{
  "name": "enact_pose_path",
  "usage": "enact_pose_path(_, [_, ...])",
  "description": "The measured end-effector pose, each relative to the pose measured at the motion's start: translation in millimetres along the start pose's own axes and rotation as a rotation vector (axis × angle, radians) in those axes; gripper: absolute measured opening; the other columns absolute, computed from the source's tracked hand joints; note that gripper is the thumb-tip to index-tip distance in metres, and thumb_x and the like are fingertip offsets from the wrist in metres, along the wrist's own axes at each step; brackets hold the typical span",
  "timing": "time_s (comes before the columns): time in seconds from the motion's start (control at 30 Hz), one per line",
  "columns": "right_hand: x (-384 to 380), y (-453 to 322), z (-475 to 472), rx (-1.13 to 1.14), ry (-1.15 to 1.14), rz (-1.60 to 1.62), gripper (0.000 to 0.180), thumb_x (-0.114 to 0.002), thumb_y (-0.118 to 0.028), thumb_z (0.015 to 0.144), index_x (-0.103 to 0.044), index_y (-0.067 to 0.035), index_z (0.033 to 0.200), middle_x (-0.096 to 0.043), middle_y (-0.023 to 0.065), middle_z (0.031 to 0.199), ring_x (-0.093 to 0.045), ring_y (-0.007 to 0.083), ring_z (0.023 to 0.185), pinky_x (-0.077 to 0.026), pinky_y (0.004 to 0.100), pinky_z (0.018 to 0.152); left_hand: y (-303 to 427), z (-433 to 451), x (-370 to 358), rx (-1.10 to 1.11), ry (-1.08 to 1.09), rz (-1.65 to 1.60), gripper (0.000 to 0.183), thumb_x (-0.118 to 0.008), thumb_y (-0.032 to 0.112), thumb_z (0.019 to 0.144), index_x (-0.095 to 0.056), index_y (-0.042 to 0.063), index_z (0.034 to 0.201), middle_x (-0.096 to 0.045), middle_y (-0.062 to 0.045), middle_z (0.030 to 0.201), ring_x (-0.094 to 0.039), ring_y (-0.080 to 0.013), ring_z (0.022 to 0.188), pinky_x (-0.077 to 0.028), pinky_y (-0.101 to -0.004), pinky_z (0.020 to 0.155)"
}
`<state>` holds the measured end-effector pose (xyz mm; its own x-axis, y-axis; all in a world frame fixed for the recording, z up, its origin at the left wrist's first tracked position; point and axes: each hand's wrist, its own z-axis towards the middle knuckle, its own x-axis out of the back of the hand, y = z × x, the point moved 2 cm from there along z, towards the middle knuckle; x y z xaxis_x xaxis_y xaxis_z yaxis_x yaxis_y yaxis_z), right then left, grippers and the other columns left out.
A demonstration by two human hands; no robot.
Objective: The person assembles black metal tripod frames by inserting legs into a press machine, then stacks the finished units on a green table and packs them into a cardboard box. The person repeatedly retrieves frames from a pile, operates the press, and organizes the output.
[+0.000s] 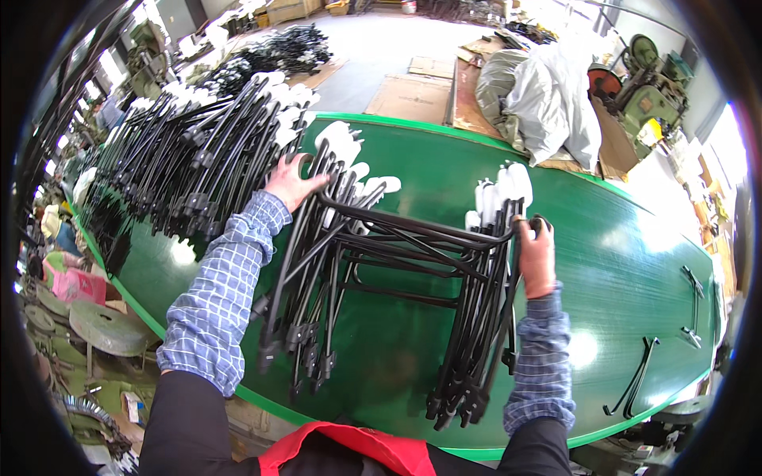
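Note:
A stack of black tubular metal frames (411, 224) lies before me on a green-topped table (393, 357). Crossbars join their left and right legs. White coverings (515, 181) wrap the far ends of the legs, and black plastic fittings (458, 401) sit at the near ends. My left hand (292, 181) grips the topmost frame near its left bend, thumb on the near side. At the opposite bend, my right hand (537, 256) has its fingers curled around the same frame. The undersides of both grips are hidden.
A large heap of similar frames (196, 149) covers the table's left side. Bent black rods (638, 378) and a thin bracket (693, 306) lie at the right. Beyond the far edge are grey plastic sheeting (553, 95), cardboard (411, 98) and a green machine (652, 107). A stool (110, 327) stands lower left.

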<state>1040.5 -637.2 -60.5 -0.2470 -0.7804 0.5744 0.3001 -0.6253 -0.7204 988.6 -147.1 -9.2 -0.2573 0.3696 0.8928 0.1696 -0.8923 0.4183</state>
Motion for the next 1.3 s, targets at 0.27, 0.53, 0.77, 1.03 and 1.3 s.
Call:
enact_pose_path(0.27, [-14, 20, -28, -0.569, -0.058, 0.990, 0.087, -0.069, -0.038, 0.087, -0.017, -0.005, 0.148, -0.044, 0.0143, 0.131, -0.053, 0.0177, 0.110, -0.050, 0.0297, 0.085, -26, -13, -57, 0.327, -0.316, -1.158, 0.045, -0.055, 0.036, 0.096, -0.051, 0.007, 0.130, -0.062, 0.000, 0.089, -0.059, -0.0075, 0.075, -0.053, -0.0238, 0.070])
enact_pose_path(0.53, [-32, -4, -19, -0.609, -0.423, 1.336, 0.062, -0.055, -0.025, 0.096, -0.026, -0.013, 0.149, -0.060, 0.0047, 0.103, -0.063, 0.0125, 0.077, -0.055, 0.0289, 0.070, -65, -70, -49, -0.128, -0.294, -0.356, 0.051, -0.034, 0.036, 0.103, -0.030, 0.009, 0.147, -0.041, -0.013, 0.143, -0.039, -0.0215, 0.131, -0.023, -0.0321, 0.115])
enact_pose_path(0.77, [-67, -9, -3, -0.767, -0.611, 1.424, 0.055, -0.051, -0.050, 0.095, -0.058, -0.003, 0.123, -0.068, 0.0063, 0.104, -0.066, 0.0195, 0.089, -0.054, 0.0326, 0.080, -101, -56, -86, 0.166, -0.191, -0.798, 0.050, -0.050, 0.032, 0.098, -0.039, 0.008, 0.141, -0.051, -0.008, 0.130, -0.045, -0.0181, 0.122, -0.036, -0.0285, 0.104])
enact_pose_path(1.03, [-43, 43, -14, -0.409, -0.550, 0.906, 0.076, -0.049, -0.047, 0.097, -0.011, -0.012, 0.152, -0.034, 0.0094, 0.148, -0.040, 0.0193, 0.132, -0.036, 0.0315, 0.107, -122, -82, -100, 0.174, -0.203, -1.012, 0.066, -0.055, 0.051, 0.091, -0.043, 0.007, 0.138, -0.057, -0.007, 0.120, -0.057, -0.0125, 0.103, -0.047, -0.0261, 0.092])
enact_pose_path(1.3, [-40, 50, -64, -0.743, -0.602, 1.326, 0.062, -0.048, -0.047, 0.097, -0.031, -0.013, 0.146, -0.049, 0.0063, 0.137, -0.054, 0.0215, 0.117, -0.047, 0.0350, 0.098, -105, -83, -102, 0.408, -0.357, -1.171, 0.058, -0.046, 0.047, 0.098, -0.041, 0.007, 0.140, -0.054, -0.008, 0.125, -0.053, -0.0148, 0.111, -0.046, -0.0279, 0.095])
